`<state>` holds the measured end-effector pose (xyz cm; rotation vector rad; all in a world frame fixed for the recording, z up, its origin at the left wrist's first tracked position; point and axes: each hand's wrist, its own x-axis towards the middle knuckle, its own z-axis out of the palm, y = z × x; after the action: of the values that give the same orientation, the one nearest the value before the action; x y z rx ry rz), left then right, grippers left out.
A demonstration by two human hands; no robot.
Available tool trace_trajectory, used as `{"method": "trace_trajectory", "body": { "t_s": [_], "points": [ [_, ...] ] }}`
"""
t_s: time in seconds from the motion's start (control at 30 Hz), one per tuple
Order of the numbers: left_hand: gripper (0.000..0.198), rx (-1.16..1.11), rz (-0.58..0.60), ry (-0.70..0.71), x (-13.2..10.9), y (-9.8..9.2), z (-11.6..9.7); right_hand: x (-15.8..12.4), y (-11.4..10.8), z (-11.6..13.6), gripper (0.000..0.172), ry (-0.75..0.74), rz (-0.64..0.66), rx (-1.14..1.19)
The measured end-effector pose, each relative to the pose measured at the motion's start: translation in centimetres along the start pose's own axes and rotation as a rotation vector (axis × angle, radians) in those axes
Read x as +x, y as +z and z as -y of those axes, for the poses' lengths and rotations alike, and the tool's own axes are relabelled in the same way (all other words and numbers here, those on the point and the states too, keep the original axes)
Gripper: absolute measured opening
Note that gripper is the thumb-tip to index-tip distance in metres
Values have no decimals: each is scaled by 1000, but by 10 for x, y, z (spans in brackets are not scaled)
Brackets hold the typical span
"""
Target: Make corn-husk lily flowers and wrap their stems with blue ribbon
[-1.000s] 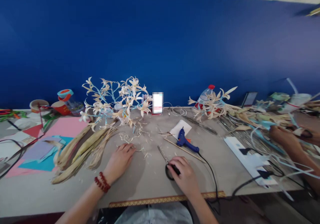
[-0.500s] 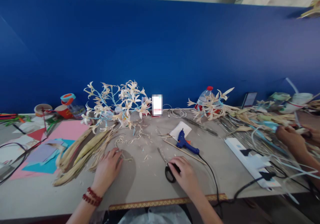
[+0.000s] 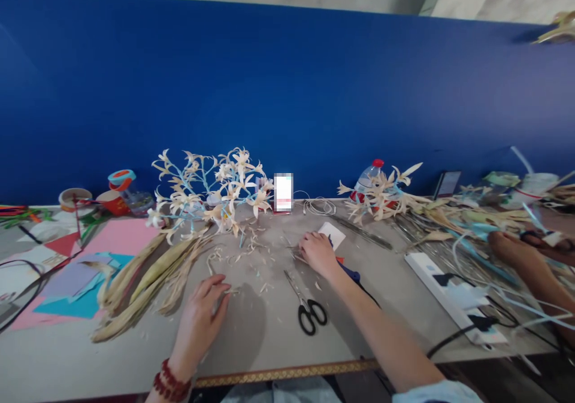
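My left hand [image 3: 204,310] rests low over the table, wearing a red bead bracelet [image 3: 169,384], fingers loosely bent and apart with nothing held. A small pale scrap [image 3: 234,290] lies by its fingertips. Further forward, my right hand [image 3: 318,252] reaches down with fingers bent together among thin strips; whatever they pinch is hidden. Partly covered by that hand and forearm is a blue glue gun [image 3: 350,271], beside a white sheet [image 3: 333,234]. Black-handled scissors [image 3: 306,308] lie slightly parted between my hands. Pale artificial flowers on blue stems [image 3: 204,184] stand at the back.
Dried husks [image 3: 157,280] and coloured paper [image 3: 119,235] lie at left. A white power strip [image 3: 442,295] with cords sits at right, near another person's hands [image 3: 516,256]. Behind are a phone [image 3: 283,193], coiled wire [image 3: 320,206], a bottle [image 3: 369,178] and more flowers [image 3: 381,193].
My right hand has left the scissors and moved forward to the strips beside the glue gun. The scissors now lie free. My left hand has shifted slightly right and toward me, its fingers lifting.
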<state>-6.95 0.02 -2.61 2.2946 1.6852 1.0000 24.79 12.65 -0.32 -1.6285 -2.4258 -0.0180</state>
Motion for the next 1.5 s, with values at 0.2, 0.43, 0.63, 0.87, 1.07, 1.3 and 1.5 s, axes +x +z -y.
{"method": "trace_trajectory", "body": {
  "t_s": [0.2, 0.43, 0.63, 0.87, 1.07, 1.3, 1.5],
  "points": [
    [18, -263, 23, -83, 5, 4, -16, -15, -29, 13, 11, -21, 75, 154],
    [23, -840, 228, -245, 41, 6, -63, -42, -63, 60, 9, -148, 356, 876],
    [22, -982, 442, -334, 48, 4, -70, -47, -62, 77, 9, -119, 356, 954],
    [18, -1021, 456, -375, 41, 10, -62, -48, -46, 83, 10, -119, 229, 981],
    [17, -1195, 341, -544, 32, 17, -64, -69, -33, 67, 13, 124, -121, 691],
    [13, -1347, 254, -697, 30, 26, -63, -133, -8, 53, 14, 178, 20, 336],
    [11, -1424, 228, -725, 28, 28, -65, -141, -5, 58, 8, 294, 94, 215]
  ]
}}
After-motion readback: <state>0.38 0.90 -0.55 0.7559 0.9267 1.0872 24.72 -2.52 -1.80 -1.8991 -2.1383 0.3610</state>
